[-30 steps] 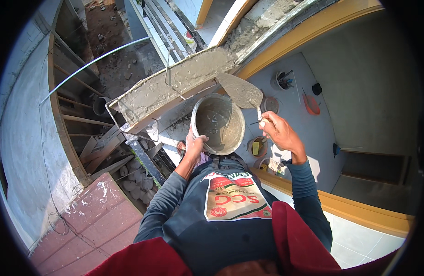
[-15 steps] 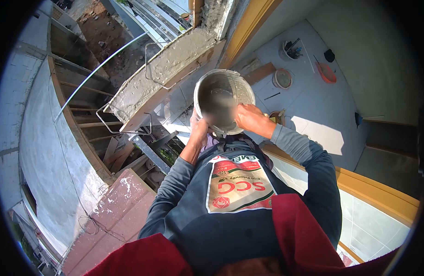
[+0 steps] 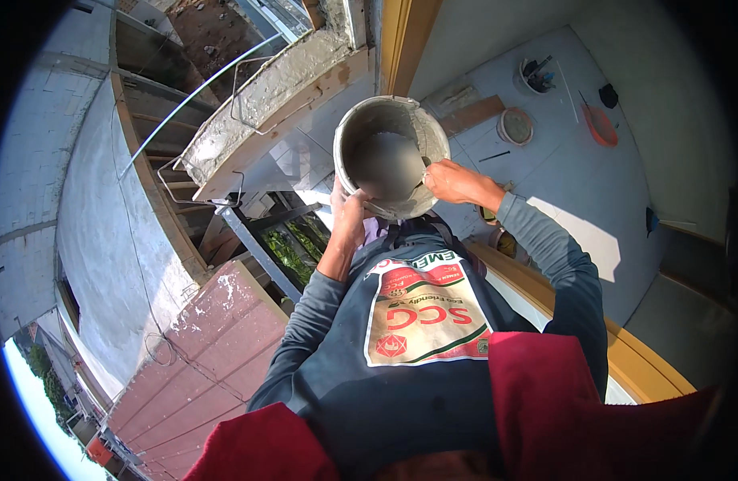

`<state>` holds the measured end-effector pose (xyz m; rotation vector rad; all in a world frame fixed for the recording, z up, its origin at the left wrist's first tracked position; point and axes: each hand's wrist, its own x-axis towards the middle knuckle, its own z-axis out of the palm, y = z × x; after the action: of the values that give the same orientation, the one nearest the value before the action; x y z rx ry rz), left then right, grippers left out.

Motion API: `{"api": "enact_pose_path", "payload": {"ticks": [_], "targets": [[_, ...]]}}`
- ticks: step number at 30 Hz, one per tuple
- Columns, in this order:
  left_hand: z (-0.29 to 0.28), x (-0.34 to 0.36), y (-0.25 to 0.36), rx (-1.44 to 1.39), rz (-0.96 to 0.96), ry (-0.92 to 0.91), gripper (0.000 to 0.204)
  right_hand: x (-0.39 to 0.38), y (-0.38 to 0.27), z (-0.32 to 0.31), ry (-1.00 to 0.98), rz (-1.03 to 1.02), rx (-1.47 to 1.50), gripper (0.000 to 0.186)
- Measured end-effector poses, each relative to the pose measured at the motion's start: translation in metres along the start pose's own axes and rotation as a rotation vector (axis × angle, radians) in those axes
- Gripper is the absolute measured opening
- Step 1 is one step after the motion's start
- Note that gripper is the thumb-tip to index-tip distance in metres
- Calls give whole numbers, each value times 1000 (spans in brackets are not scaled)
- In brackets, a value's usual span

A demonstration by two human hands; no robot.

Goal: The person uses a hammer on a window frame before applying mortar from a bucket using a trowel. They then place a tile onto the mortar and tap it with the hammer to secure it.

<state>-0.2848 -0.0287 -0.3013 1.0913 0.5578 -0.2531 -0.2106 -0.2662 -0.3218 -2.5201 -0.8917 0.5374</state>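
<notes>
A pale, mortar-smeared bucket (image 3: 349, 132) is held up before my chest. My left hand (image 3: 346, 200) is closed on its left rim. My right hand (image 3: 449, 180) is closed at the bucket's right side on the trowel (image 3: 425, 164), whose blade is down inside; the bucket's interior is blurred, so the blade is hard to make out. Beyond the bucket runs a narrow wooden form (image 3: 305, 96) with rough grey mortar along its top and bent metal clamps (image 3: 235, 84) over it.
A pinkish step-like panel (image 3: 189, 361) and curved concrete wall (image 3: 92, 208) are at left, beside timber framing (image 3: 161, 132). Below right, a tiled floor (image 3: 569, 176) holds buckets (image 3: 515, 126), an orange basin (image 3: 600, 126) and loose tools. An orange-yellow frame (image 3: 649, 369) borders the opening.
A second ago the trowel was raised by the mortar-topped form; it has since come down into the bucket with my right hand. The bucket has tilted and risen slightly in view.
</notes>
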Motion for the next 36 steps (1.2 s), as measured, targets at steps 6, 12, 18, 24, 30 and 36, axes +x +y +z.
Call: {"api": "enact_pose_path", "payload": {"ticks": [6, 12, 18, 24, 30, 36], "targets": [[4, -13, -8, -1, 19, 40, 67, -12, -16, -27, -408, 313, 721, 37], [-9, -19, -4, -109, 41, 70, 58, -18, -15, -50, -352, 323, 608, 38], [-37, -19, 2, -112, 1, 55, 53, -15, -46, -68, -336, 424, 674, 34], [-61, -11, 17, -137, -25, 23, 57, -2, -67, -76, -294, 460, 626, 38], [-82, 0, 25, -152, -62, -12, 67, -1, -100, -95, -311, 524, 718, 32], [-93, 11, 23, -162, -108, -21, 71, -9, -119, -109, -242, 604, 768, 31]]}}
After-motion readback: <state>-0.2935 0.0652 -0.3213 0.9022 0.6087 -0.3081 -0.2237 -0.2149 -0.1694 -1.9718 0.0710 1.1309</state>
